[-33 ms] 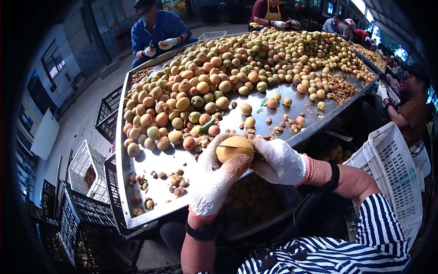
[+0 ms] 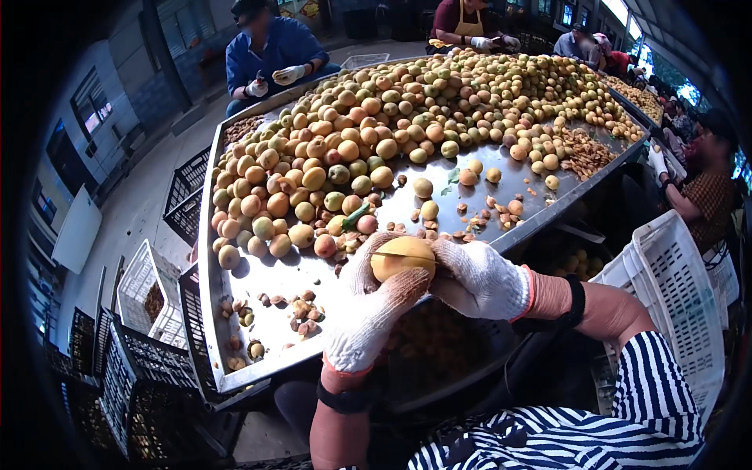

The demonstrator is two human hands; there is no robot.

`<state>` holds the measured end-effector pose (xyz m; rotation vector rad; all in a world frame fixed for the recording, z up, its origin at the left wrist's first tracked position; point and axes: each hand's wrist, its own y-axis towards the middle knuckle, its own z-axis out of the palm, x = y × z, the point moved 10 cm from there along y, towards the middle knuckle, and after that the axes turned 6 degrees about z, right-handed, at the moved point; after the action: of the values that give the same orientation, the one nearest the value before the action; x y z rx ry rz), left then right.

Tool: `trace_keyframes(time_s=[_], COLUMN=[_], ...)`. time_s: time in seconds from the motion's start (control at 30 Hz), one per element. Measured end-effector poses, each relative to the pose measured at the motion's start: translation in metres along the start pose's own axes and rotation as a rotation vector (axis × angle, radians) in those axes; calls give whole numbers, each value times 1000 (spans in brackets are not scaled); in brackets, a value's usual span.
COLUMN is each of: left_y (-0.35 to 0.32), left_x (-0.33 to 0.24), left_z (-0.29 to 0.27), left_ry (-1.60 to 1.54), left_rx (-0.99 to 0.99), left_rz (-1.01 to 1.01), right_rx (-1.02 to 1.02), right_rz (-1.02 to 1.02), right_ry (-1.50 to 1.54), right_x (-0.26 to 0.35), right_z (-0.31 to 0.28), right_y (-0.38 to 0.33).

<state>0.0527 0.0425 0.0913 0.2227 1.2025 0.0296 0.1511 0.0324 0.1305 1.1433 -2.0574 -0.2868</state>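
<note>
Yellow fruit (image 2: 403, 258): lay between the two gloved hands, over the near edge of the table, a thin dark line crossing its face.
Left hand (image 2: 362, 301): gripped the fruit from its left, the thumb along the near side and the fingers curled around the far side.
Right hand (image 2: 482, 276): was closed in against the fruit's right side; whether its fingers held anything else could not be told.
Table (image 2: 270, 276): was metal with a raised rim, and carried the heap and scattered bits.
Heap (image 2: 329, 149): consisted of yellow, orange and greenish fruit, spread beyond the hands toward the far end.
Bits (image 2: 304, 309): were small and brown, strewn to the left of the left hand.
Tub (image 2: 470, 377): stood below the near edge, with dim orange pieces inside.
Left white crate (image 2: 174, 286): stood on the floor and held brown matter.
Black crates (image 2: 121, 384): were clustered beside the table; their contents were too dark to tell.
Right white crate (image 2: 675, 290): stood tilted near the right forearm.
</note>
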Motion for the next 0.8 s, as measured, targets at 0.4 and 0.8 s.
trace_keyframes(time_s=[0.4, 0.8], left_y=[9, 10], left_x=[1, -3], left_z=[-19, -24], left_ry=[-104, 101], left_rx=[-69, -263], left_rz=[126, 221], right_rx=[5, 3], right_rz=[72, 121], right_ry=[-93, 132], right_x=[-8, -17], right_z=[2, 21], right_y=[16, 25])
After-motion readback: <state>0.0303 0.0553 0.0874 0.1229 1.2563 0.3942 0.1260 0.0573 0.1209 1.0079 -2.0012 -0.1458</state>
